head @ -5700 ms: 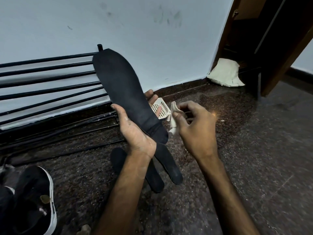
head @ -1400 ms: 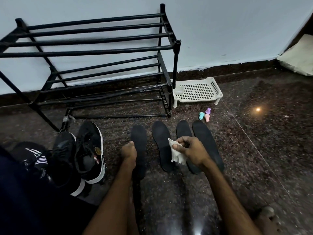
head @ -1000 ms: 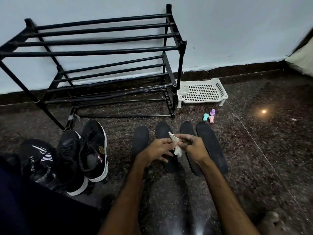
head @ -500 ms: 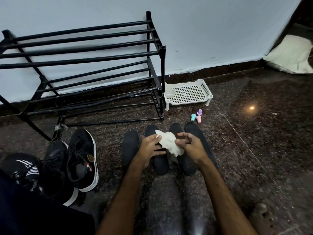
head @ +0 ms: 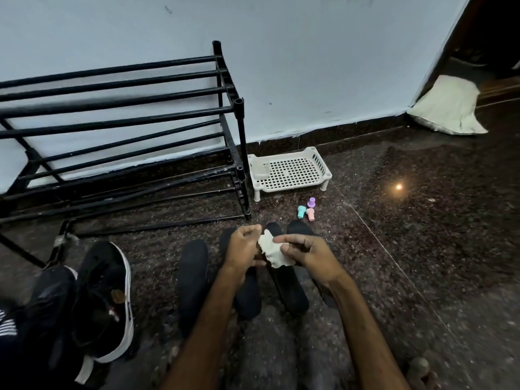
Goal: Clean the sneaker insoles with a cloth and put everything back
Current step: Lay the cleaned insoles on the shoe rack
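The left hand (head: 243,246) and right hand (head: 306,254) both pinch one white cloth (head: 271,250). Below them lie four black insoles (head: 192,277); two black sneakers (head: 104,302) stand to their left.

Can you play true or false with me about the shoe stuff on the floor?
1. The right hand holds a white cloth. True.
2. The sneakers sit on the black rack. False: they stand on the floor in front of it.
3. Three little coloured caps lie near the white tray. True.
4. The insoles are inside the sneakers. False: they lie out on the floor.
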`<state>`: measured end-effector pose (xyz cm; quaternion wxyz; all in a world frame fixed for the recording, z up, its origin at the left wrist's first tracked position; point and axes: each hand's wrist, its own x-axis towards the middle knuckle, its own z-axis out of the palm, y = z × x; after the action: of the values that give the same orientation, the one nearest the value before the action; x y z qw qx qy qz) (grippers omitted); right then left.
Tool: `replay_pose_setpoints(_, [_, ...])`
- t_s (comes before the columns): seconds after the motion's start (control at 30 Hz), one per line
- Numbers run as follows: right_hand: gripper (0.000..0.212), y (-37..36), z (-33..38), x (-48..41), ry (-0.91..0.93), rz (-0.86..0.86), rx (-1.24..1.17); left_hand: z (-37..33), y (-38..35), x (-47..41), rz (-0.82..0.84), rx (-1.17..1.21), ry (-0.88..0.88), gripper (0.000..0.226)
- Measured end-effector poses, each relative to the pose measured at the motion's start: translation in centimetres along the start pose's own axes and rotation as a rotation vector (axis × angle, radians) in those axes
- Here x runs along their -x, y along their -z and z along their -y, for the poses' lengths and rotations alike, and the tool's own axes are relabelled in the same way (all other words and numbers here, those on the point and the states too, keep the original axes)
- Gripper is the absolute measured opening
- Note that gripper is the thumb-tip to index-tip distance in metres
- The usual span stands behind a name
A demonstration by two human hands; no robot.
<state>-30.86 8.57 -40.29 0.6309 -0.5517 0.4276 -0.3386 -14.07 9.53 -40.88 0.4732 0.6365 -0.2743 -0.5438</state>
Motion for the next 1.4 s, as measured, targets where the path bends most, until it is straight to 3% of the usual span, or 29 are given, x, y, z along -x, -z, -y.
replay_pose_setpoints(0.17, [0.017, 2.7, 0.5, -3.7, 0.012, -0.227, 0.159, -2.2, -1.1, -2.9, -0.018, -0.117, -0.079, 0.013])
replay_pose_setpoints(0.33, [0.030, 5.3, 2.8, -10.4, -0.010, -0.245, 0.448, -5.1, -2.4, -7.9, 0.091, -0.368, -0.170, 0.008])
replay_pose_setpoints(0.53, [0.018, 6.2, 4.8, -20.5, 0.073, -0.244, 0.801, -5.6, -4.2, -14.4, -0.006, -0.388, -0.188, 0.014])
replay_pose_setpoints(0.67, [0.024, 5.6, 3.4, -27.0, 0.045, -0.210, 0.742, -3.0, -5.2, -16.8, -0.089, -0.224, -0.139, 0.011])
replay_pose_setpoints(0.87, [0.039, 3.6, 1.1, -32.8, -0.038, -0.099, 0.440, -0.2, -4.7, -18.5, -0.109, -0.143, -0.119, 0.011])
replay_pose_setpoints(1.0, [0.038, 2.6, -0.7, -34.2, -0.092, -0.069, 0.633, 0.1, -4.5, -18.8, -0.075, -0.134, -0.096, 0.009])
replay_pose_setpoints(1.2, [0.040, 2.2, -2.0, -34.5, -0.106, -0.211, 0.777, 0.2, -4.6, -19.1, -0.078, -0.188, -0.109, 0.010])
replay_pose_setpoints(1.4, [0.040, 1.5, -2.1, -34.2, -0.085, -0.188, 1.033, -0.2, -5.2, -18.2, -0.053, -0.205, -0.093, 0.011])
